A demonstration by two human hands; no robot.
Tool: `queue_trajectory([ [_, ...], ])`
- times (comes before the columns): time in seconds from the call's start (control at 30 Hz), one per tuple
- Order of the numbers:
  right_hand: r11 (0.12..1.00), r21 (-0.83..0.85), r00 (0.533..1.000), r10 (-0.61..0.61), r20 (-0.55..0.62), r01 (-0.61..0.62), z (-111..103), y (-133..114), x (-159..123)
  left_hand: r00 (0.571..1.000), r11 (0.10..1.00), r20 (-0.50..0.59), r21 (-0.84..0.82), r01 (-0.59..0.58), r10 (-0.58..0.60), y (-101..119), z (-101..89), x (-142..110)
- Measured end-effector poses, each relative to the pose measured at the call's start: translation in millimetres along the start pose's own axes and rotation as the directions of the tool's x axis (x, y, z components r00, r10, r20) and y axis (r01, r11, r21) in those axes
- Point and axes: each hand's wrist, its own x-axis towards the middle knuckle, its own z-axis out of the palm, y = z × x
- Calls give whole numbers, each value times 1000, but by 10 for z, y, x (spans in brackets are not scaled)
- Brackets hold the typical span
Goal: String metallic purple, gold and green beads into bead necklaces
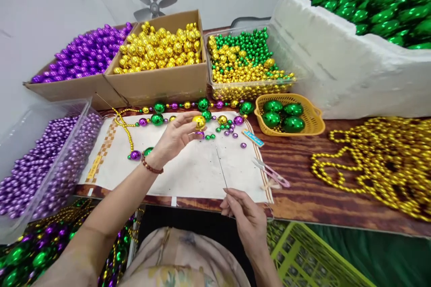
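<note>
My left hand (177, 133) is over the white cloth (188, 170), its fingers closed on a shiny gold ball bead (199, 121). My right hand (244, 208), nearer the cloth's front edge, pinches the lower end of a long thin needle (220, 163) that points up and away. Loose small green beads (210, 136) and purple beads (243, 145) lie on the cloth just right of the gold bead. Behind my left hand runs a strung garland of green, purple and gold beads (159, 107); my hand hides part of it.
Pink-handled scissors (274, 174) and a blue label (253, 138) lie right of the cloth. Beyond are a yellow basket (318, 121), a bin of small beads (251, 87), cardboard boxes (158, 81) and a foam box (340, 71). Gold bead strings (387, 157) cover the right side; a purple-bead bin (81, 121) stands left.
</note>
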Motion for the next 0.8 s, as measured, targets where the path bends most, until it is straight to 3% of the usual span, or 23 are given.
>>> queue_trajectory([
  [0.17,998,-43,999,-50,-13,50,68,47,-84,974,978,-86,43,-205,208,-265,224,-365],
  [0.37,994,-94,999,-55,1,55,71,195,-211,949,954,-150,153,-256,278,-309,250,-459],
  [0.57,989,-130,997,-65,39,70,151,200,-235,982,994,-187,-97,-47,29,-355,199,-411],
  [0.8,986,-131,993,-97,63,105,200,131,-217,984,923,-121,-377,76,-131,-315,187,-441],
])
